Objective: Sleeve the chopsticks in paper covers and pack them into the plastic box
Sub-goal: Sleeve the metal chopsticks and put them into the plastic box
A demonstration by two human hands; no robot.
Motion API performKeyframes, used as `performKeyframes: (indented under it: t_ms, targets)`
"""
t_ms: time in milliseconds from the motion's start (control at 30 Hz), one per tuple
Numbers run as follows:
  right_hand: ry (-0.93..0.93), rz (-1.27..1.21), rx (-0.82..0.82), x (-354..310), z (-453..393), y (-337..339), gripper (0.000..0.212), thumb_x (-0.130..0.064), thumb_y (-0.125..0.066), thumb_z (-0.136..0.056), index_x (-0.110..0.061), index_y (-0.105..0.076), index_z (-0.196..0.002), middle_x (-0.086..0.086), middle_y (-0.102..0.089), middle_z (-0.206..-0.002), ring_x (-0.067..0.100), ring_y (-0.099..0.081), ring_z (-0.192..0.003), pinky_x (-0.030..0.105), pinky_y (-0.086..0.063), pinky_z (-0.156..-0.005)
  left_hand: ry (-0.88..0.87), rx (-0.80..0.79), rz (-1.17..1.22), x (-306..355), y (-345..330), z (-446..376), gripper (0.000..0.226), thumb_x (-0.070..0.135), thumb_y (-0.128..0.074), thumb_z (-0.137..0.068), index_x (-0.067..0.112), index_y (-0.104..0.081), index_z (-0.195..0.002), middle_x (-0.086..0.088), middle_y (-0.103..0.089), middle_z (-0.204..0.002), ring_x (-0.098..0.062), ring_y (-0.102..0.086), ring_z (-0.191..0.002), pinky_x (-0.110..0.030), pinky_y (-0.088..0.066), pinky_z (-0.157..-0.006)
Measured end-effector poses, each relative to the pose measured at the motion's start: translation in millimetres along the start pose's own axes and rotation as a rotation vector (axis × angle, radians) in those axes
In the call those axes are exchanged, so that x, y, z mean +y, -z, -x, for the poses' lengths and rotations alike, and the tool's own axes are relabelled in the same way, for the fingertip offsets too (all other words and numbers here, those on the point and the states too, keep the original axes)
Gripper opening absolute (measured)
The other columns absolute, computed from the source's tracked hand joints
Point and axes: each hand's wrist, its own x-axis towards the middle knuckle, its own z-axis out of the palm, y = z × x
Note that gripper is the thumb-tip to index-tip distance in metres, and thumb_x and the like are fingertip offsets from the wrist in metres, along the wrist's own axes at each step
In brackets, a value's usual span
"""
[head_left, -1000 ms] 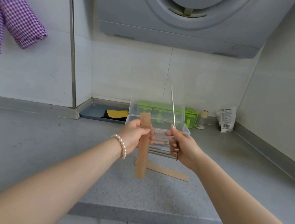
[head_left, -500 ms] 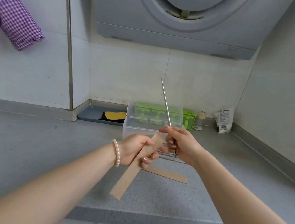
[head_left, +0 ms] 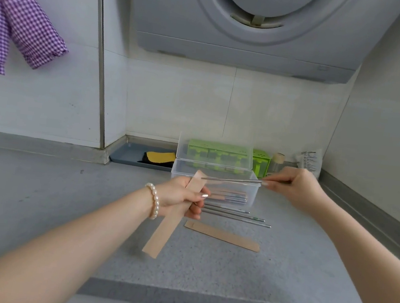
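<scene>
My left hand (head_left: 183, 198) grips a brown paper cover (head_left: 169, 225), tilted with its open end up near the plastic box. My right hand (head_left: 293, 187) pinches the end of a metal chopstick (head_left: 230, 180), held level with its tip at the cover's mouth. The clear plastic box (head_left: 179, 174) stands open behind, with sleeved chopsticks lying inside. Several bare metal chopsticks (head_left: 235, 216) lie on the counter in front of the box. A second paper cover (head_left: 221, 235) lies flat nearer the front.
A green holder (head_left: 260, 159) stands behind the box lid. A small jar (head_left: 277, 162) and a white packet (head_left: 310, 159) sit at the back right. A grey tray with a yellow cloth (head_left: 159, 157) is at the back left. The range hood (head_left: 246, 19) hangs overhead. The counter's front edge is near.
My right hand moved out to the right and swung the chopstick from upright to level, tip at the cover's mouth. My left hand tilted the cover from upright to slanted.
</scene>
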Motion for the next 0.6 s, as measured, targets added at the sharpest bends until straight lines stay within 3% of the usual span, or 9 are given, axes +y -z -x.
performKeyframes:
  t_ms: [200, 300, 467, 600]
  targets:
    - [0.207, 0.227, 0.177, 9.5, 3.2, 3.2, 0.014, -0.028, -0.079, -0.068, -0.023, -0.078, -0.081, -0.017, -0.048, -0.057, 0.008, -0.046, -0.061, 0.040, -0.038, -0.077, 0.053, -0.073, -0.002, -1.3, 1.1, 1.5, 0.001, 0.011, -0.048, -0.094, 0.010, -0.049, -0.095, -0.004, -0.053, -0.069, -0.012, -0.053, -0.046, -0.028, -0.052, -0.049]
    - [0.216, 0.288, 0.216, 6.3, 2.6, 1.5, 0.011, -0.028, -0.077, -0.070, -0.024, -0.078, -0.081, -0.004, -0.050, -0.061, 0.017, -0.045, -0.069, 0.034, -0.023, -0.076, 0.069, -0.101, 0.001, -2.1, -2.5, 1.8, 0.006, 0.013, -0.046, -0.096, 0.009, -0.048, -0.101, -0.005, -0.053, -0.072, -0.014, -0.055, -0.048, -0.030, -0.054, -0.052]
    - [0.296, 0.331, 0.210, -0.2, 3.5, -1.4, 0.013, -0.027, -0.078, -0.068, -0.022, -0.078, -0.079, -0.017, -0.042, -0.058, 0.014, -0.042, -0.069, 0.029, -0.014, -0.070, 0.121, -0.105, -0.002, -1.7, -3.8, 2.2, 0.017, 0.019, -0.038, -0.099, 0.009, -0.051, -0.102, -0.004, -0.049, -0.072, -0.011, -0.047, -0.047, -0.024, -0.045, -0.048]
    - [0.312, 0.361, 0.156, -4.8, 4.9, -2.2, 0.009, -0.026, -0.077, -0.070, -0.021, -0.077, -0.078, 0.000, -0.049, -0.062, 0.020, -0.046, -0.070, 0.030, -0.011, -0.067, 0.165, -0.149, 0.007, -1.1, -3.4, 4.9, 0.034, 0.033, -0.032, -0.099, 0.008, -0.054, -0.100, -0.003, -0.046, -0.068, -0.009, -0.039, -0.047, -0.019, -0.033, -0.043]
